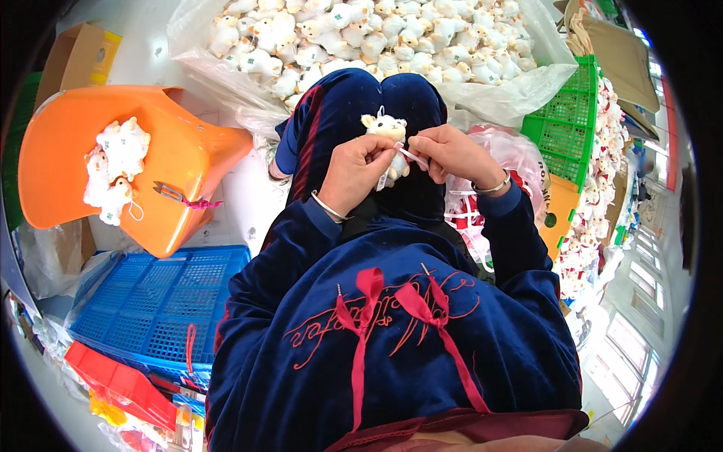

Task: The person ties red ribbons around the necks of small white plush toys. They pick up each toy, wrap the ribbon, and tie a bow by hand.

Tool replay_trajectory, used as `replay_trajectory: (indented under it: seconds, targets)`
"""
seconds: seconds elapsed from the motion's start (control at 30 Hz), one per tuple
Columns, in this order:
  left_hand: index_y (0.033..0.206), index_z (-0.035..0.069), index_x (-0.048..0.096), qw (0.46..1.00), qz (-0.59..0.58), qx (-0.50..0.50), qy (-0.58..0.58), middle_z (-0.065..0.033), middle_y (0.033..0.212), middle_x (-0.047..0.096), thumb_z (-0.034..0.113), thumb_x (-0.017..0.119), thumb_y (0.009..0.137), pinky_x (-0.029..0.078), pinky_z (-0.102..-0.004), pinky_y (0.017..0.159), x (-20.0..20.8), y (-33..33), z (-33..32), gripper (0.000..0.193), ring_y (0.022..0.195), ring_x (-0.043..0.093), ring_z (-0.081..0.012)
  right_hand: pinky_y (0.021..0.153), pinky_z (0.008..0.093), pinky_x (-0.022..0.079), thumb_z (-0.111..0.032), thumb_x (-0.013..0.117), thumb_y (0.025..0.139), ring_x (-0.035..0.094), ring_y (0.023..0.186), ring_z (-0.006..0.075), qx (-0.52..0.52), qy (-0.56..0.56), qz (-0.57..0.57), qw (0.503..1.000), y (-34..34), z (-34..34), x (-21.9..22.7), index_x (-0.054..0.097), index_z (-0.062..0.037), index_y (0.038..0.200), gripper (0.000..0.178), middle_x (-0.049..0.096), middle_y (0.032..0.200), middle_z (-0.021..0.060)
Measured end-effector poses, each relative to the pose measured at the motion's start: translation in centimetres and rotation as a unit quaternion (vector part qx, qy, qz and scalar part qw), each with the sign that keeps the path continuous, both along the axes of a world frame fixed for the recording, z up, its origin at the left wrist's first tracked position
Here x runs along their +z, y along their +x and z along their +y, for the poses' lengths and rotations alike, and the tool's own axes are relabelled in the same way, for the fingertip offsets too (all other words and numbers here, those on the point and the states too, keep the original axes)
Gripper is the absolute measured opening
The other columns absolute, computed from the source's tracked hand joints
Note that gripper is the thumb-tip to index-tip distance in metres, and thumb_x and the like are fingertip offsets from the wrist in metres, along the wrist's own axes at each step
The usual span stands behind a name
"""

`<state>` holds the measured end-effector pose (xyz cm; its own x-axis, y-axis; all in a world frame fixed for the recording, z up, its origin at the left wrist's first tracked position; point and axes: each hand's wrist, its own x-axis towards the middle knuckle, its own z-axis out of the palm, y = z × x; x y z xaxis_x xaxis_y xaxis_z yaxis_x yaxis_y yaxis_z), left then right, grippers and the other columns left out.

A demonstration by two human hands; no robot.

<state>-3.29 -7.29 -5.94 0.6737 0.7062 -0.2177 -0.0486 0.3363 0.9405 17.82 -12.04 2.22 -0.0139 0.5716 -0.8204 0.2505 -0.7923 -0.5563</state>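
A small white plush animal with a hanging loop on its head rests on my lap, face up, between my hands. My left hand is closed in a pinch against its body, on one end of a narrow white ribbon. The other end runs to my right hand, whose thumb and fingers are pressed together on it. The strip is stretched across the toy's front. A white tag hangs below my left fingertips. My fingers hide part of the toy's middle.
Ahead of my knees lies a big clear bag of plush animals. At left, an orange chair bears several plush animals and thread snips. A blue crate stands nearer; a green crate is at right.
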Motion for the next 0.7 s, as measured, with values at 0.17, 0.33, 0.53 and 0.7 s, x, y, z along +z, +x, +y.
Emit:
replay_trajectory:
  seconds: [0.17,0.33,0.53,0.7]
  targets:
    - [0.105,-0.003,0.073,1.0,-0.004,-0.005,-0.004,-0.0075,0.086,0.074,0.006,0.068,0.095,0.052,-0.0242,0.065,-0.1,0.0,0.2,0.014,0.074,0.067,-0.0078,0.056,0.0209,0.048,-0.023,0.061,0.102,0.061,0.061,0.0076,-0.005,0.023,0.041,0.999,-0.8,-0.1,-0.5,0.069,-0.0028,0.087,0.026,0.07,0.079,0.0028]
    - [0.104,-0.003,0.073,1.0,-0.004,-0.003,0.022,-0.0087,0.086,0.074,0.006,0.069,0.094,0.053,-0.0255,0.065,-0.2,0.0,0.3,0.014,0.074,0.067,-0.0088,0.06,0.0205,0.047,-0.022,0.06,0.103,0.061,0.065,0.0068,-0.033,0.026,0.113,0.993,-0.9,-0.3,-0.4,0.067,-0.0031,0.093,0.023,0.071,0.082,0.0029]
    - [0.103,-0.003,0.07,0.998,0.03,-0.014,0.052,-0.004,0.085,0.072,0.005,0.067,0.097,0.052,-0.0232,0.069,0.2,0.0,0.6,0.01,0.076,0.065,-0.0063,0.063,0.0184,0.045,-0.024,0.063,0.103,0.061,0.07,0.0046,-0.054,0.064,0.166,0.983,-1.2,-1.2,-0.8,0.068,-0.005,0.095,0.022,0.071,0.086,0.0017]
    - [0.102,-0.002,0.071,1.0,-0.015,-0.002,-0.015,-0.0041,0.085,0.072,0.006,0.068,0.097,0.053,-0.0231,0.068,-0.5,0.2,0.4,0.01,0.076,0.066,-0.0068,0.062,0.0174,0.043,-0.025,0.067,0.101,0.059,0.071,0.0032,-0.109,0.095,0.114,0.983,-1.3,-1.6,-1.2,0.073,-0.0072,0.096,0.019,0.07,0.084,-0.0011]
